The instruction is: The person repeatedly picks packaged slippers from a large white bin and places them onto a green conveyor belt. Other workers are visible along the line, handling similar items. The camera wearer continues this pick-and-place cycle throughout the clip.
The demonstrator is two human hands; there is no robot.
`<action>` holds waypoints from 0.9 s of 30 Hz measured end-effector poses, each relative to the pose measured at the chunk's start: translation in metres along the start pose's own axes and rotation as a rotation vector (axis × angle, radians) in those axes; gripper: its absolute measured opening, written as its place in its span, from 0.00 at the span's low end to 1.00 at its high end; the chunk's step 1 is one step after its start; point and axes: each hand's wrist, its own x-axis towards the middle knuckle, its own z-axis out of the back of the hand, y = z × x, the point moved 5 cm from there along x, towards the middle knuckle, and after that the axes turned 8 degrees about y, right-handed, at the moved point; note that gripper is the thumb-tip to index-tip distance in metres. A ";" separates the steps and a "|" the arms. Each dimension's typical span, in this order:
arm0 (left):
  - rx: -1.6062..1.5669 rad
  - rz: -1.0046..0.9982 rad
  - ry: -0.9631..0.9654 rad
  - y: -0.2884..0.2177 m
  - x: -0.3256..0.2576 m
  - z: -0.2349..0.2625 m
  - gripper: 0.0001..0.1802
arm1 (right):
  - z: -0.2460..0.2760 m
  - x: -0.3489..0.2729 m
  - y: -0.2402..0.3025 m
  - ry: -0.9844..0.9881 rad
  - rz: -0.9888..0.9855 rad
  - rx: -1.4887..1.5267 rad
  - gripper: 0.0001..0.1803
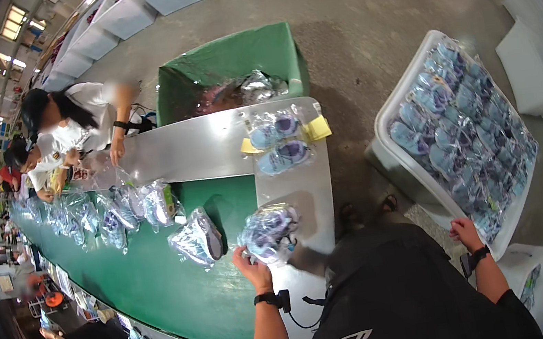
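Note:
My left hand grips the near left edge of a clear plastic bag holding a pair of light blue and purple shoes. The bag is over the metal table's corner, beside the green conveyor belt. Out to the right, my right hand hangs next to the rim of a white bin, fingers curled, with nothing visible in them. Many bagged blue shoes fill that bin. On the belt, just left of my left hand, lies another bagged pair.
Ahead on the metal table another bagged pair rests on yellow paper. Behind it stands a green bin with crumpled plastic. Several bagged shoes line the belt, where co-workers handle bags. White bins stand beyond.

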 end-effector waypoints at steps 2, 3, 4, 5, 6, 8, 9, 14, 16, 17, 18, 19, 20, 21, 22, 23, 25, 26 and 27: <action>-0.427 0.277 0.026 0.000 -0.023 -0.002 0.26 | -0.006 0.005 0.000 0.030 0.008 -0.018 0.13; -0.641 0.413 0.038 -0.001 -0.032 -0.007 0.27 | -0.008 0.009 0.001 0.045 0.013 -0.019 0.14; -0.806 0.571 0.007 0.000 -0.038 -0.008 0.36 | -0.011 0.012 0.001 0.053 0.006 -0.004 0.15; -0.726 0.543 0.026 -0.006 -0.039 -0.012 0.40 | -0.013 0.015 0.004 0.068 0.030 -0.023 0.15; -0.648 0.512 0.044 -0.011 -0.040 -0.020 0.43 | -0.015 0.018 0.008 0.080 0.050 -0.035 0.15; -0.395 0.425 0.122 -0.021 -0.035 -0.032 0.54 | -0.018 0.023 0.023 0.095 0.099 -0.042 0.16; -0.323 0.430 0.117 -0.024 -0.031 -0.038 0.55 | -0.018 0.023 0.033 0.096 0.128 -0.036 0.16; -0.592 0.421 0.114 -0.056 -0.012 -0.068 0.52 | -0.036 0.025 0.114 0.097 0.390 -0.218 0.16; -0.676 0.423 0.263 -0.080 -0.007 -0.086 0.51 | -0.049 0.020 0.154 0.092 0.495 -0.261 0.15; -0.707 0.427 0.338 -0.095 -0.007 -0.096 0.51 | -0.056 0.016 0.174 0.084 0.531 -0.262 0.16; -0.681 0.440 0.436 -0.112 -0.007 -0.106 0.50 | -0.065 0.011 0.197 0.135 0.589 -0.293 0.16; -0.709 0.388 0.529 -0.133 -0.008 -0.119 0.50 | -0.077 0.004 0.219 0.201 0.681 -0.294 0.16; -0.723 0.343 0.619 -0.155 -0.010 -0.132 0.50 | -0.091 0.000 0.234 0.248 0.665 -0.274 0.18; -0.729 0.311 0.703 -0.177 -0.013 -0.146 0.50 | -0.104 -0.007 0.250 0.319 0.689 -0.205 0.20; -0.770 0.258 0.787 -0.201 -0.018 -0.160 0.49 | -0.116 -0.015 0.262 0.364 0.686 -0.174 0.23; -0.765 0.238 0.834 -0.223 -0.023 -0.173 0.50 | -0.126 -0.021 0.273 0.421 0.665 -0.122 0.26; -0.714 0.173 0.928 -0.263 -0.036 -0.196 0.48 | -0.138 -0.033 0.281 0.539 0.484 -0.034 0.31; -0.674 0.136 0.964 -0.280 -0.042 -0.205 0.47 | -0.134 -0.041 0.284 0.452 0.518 -0.140 0.31; -0.634 0.099 0.993 -0.296 -0.050 -0.213 0.46 | -0.130 -0.048 0.286 0.379 0.567 -0.232 0.31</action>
